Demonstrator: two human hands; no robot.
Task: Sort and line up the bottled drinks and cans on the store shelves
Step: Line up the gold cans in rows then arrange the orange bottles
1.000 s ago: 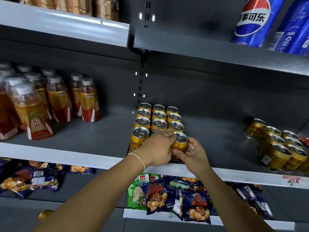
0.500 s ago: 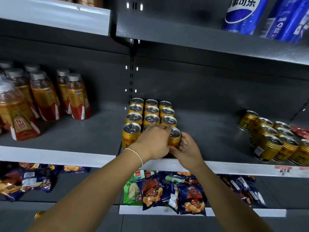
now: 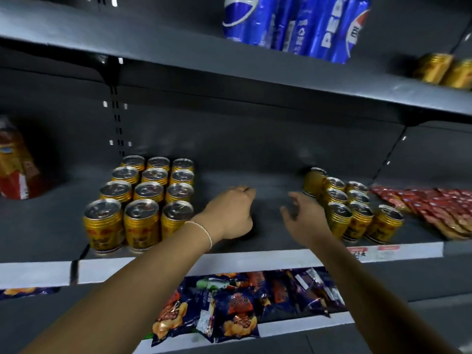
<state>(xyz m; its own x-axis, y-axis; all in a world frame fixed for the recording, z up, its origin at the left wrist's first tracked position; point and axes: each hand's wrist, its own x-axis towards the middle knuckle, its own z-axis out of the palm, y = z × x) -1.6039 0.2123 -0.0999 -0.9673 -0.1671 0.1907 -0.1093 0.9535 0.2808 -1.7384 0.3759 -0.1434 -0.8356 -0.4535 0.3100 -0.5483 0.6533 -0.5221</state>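
A tidy block of gold cans (image 3: 145, 198), three wide and several deep, stands on the grey middle shelf (image 3: 268, 190). A looser cluster of the same gold cans (image 3: 350, 208) stands further right on that shelf. My left hand (image 3: 231, 213) hovers over the bare shelf just right of the tidy block, fingers curled under, holding nothing. My right hand (image 3: 300, 218) reaches toward the loose cluster with fingers spread, a short gap left of its nearest can.
Blue Pepsi cans (image 3: 293, 24) and a few gold cans (image 3: 444, 70) sit on the shelf above. An orange drink bottle (image 3: 15, 164) stands far left. Red sachets (image 3: 434, 208) lie far right. Snack bags (image 3: 229, 310) fill the shelf below.
Both hands have let go of the front-right can of the tidy block and moved right over the shelf. The view has swung right.
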